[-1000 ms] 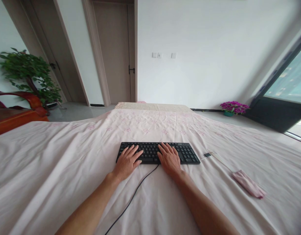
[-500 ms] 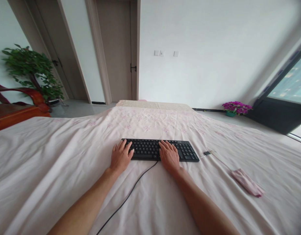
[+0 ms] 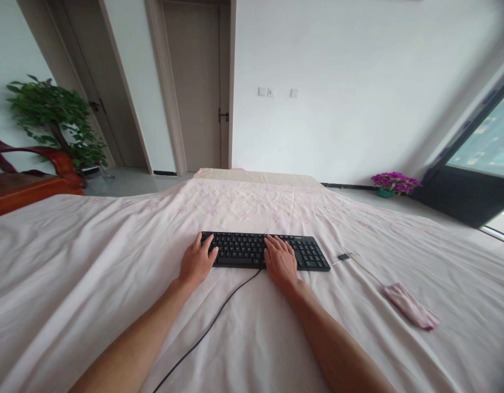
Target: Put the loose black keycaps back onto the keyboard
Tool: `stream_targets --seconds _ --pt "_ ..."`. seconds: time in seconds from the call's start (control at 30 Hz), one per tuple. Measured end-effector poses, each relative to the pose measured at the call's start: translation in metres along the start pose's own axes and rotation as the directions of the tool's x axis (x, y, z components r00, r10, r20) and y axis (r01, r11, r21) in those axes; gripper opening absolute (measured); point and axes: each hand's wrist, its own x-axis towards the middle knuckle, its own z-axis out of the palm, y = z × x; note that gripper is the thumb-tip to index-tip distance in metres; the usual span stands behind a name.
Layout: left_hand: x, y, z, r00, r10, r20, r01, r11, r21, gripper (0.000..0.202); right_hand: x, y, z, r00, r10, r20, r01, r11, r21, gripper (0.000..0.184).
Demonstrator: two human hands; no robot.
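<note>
left hand (image 3: 195, 263) spread, right hand (image 3: 280, 262) loosely fanned, both on black keyboard (image 3: 240, 251).

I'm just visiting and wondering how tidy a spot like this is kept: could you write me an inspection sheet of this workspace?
Surface: pale cloth with pink flower prints, creased in many places.
Job's things: black keyboard, lying face up, long side across the view.
Clutter: pink cloth-like item and small dark piece, both right of the keyboard; what they are is unclear.
Grippers: none, bare hands; left hand at the keyboard's left end, right hand over keys right of its middle; key presses cannot be told.
Cables: black cable, from the keyboard's near edge out of the bottom of the picture.
Surroundings: wooden chair, leafy plant, purple flowers, door.
Spills: nothing seen.
</note>
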Motion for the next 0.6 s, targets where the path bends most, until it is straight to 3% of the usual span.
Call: stream_targets --seconds 0.6 --pt "0.0005 -0.0054 0.0076 0.998 0.043 -0.042 -0.041 0.999 0.032 0.044 0.0001 -0.0007 0.0022 0.999 -0.009 -0.034 0.009 1.0 -0.005 0.041"
